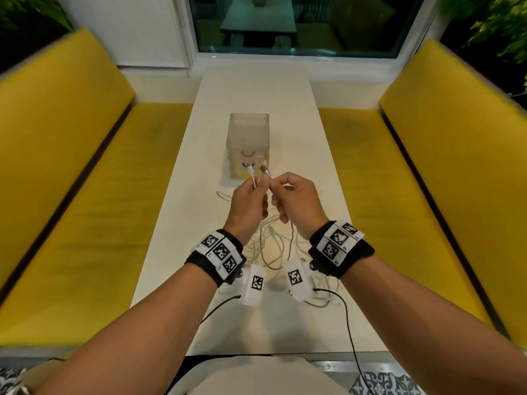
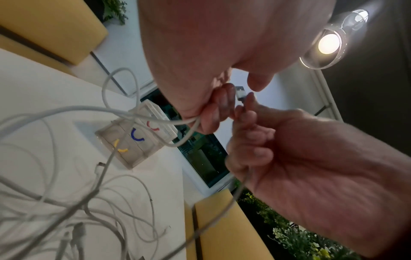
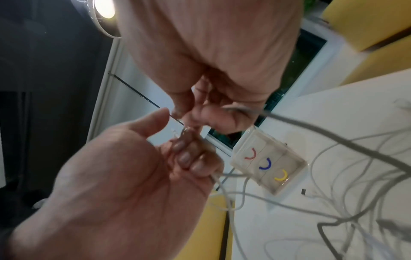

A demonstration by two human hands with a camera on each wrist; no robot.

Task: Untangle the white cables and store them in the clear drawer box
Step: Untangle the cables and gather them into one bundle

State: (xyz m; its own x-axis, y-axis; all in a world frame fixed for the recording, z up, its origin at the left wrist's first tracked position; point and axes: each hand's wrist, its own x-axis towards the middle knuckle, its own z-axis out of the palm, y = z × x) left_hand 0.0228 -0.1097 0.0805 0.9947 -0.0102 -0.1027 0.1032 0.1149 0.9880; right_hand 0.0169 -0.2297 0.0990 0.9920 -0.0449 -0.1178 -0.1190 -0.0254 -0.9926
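Note:
The white cables (image 1: 273, 243) lie tangled on the white table (image 1: 256, 89) under my raised wrists, seen also in the wrist views as cables (image 2: 66, 202) and cables (image 3: 355, 202). My left hand (image 1: 256, 186) grips a strand whose small white connector (image 1: 250, 170) sticks up above the fist. Close beside it, my right hand (image 1: 281, 181) pinches another strand just below its metal USB plug (image 1: 263, 169). Beyond the hands stands the clear drawer box (image 1: 247, 138), with red, blue and yellow handles and all drawers closed. In the left wrist view the USB plug (image 2: 239, 91) shows between the two hands.
Yellow bench seats (image 1: 85, 195) flank the narrow table on both sides. A window (image 1: 299, 24) is past the table's far end. Black wrist-camera leads (image 1: 349, 323) trail over the near table edge. A lamp (image 2: 329, 44) glows overhead.

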